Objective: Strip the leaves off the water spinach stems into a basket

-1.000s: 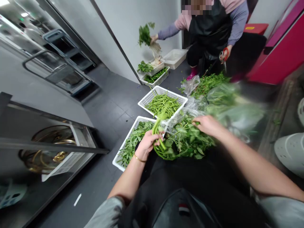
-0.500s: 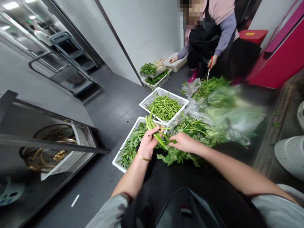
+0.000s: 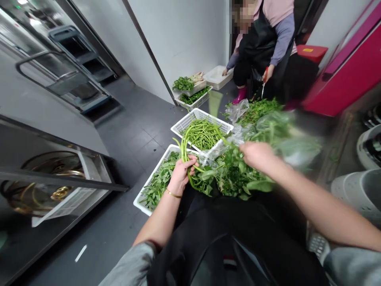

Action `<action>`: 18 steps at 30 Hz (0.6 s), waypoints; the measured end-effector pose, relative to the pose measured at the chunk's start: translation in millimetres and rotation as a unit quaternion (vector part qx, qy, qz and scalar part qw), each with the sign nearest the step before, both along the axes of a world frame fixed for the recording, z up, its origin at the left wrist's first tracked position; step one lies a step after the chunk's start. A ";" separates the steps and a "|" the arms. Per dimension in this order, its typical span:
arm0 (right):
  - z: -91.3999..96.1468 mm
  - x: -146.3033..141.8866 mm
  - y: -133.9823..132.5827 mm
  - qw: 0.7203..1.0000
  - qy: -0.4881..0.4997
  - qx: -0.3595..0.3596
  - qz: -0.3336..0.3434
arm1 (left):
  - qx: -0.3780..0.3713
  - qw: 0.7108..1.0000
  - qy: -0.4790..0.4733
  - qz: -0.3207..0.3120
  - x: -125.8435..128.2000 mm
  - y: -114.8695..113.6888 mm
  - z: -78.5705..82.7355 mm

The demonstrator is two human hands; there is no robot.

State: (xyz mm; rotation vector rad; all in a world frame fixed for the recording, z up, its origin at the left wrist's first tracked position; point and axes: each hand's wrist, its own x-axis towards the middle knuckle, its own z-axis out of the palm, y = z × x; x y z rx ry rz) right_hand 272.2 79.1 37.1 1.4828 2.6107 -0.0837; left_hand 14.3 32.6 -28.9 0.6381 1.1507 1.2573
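A bundle of green stems (image 3: pixel 185 149) is gripped tight in the left hand (image 3: pixel 181 174), its fingers closed around the lower part with the stem tips sticking up past the knuckles! A gold bangle (image 3: pixel 173 194) is worn on that wrist. The bundle is held just above the near left white basket (image 3: pixel 145 200), which is filled with picked leaves. The right hand (image 3: pixel 257 155) is pressed into a heap of leafy greens (image 3: pixel 235 176) piled on a black apron (image 3: pixel 226 238), but those fingers are blurred, so it cannot be told whether they are closed on anything. A clear plastic bag (image 3: pixel 216 153) is bunched beside the heap, against the far edge of the near basket. Just beyond, a second white basket (image 3: pixel 190 121) is packed with trimmed stems. At the far end, a co-worker (image 3: pixel 262 43) is crouched by the wall, with red-handled scissors (image 3: pixel 264 79) held in one hand. Two more loaded crates (image 3: pixel 190 91) are set on the grey tile floor (image 3: pixel 133 151) near that co-worker.
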 end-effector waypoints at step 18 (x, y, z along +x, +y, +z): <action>-52.3 -23.0 -52.9 0.980 0.095 0.146 0.092 | -0.046 0.995 0.006 -0.084 38.9 3.4 -2.0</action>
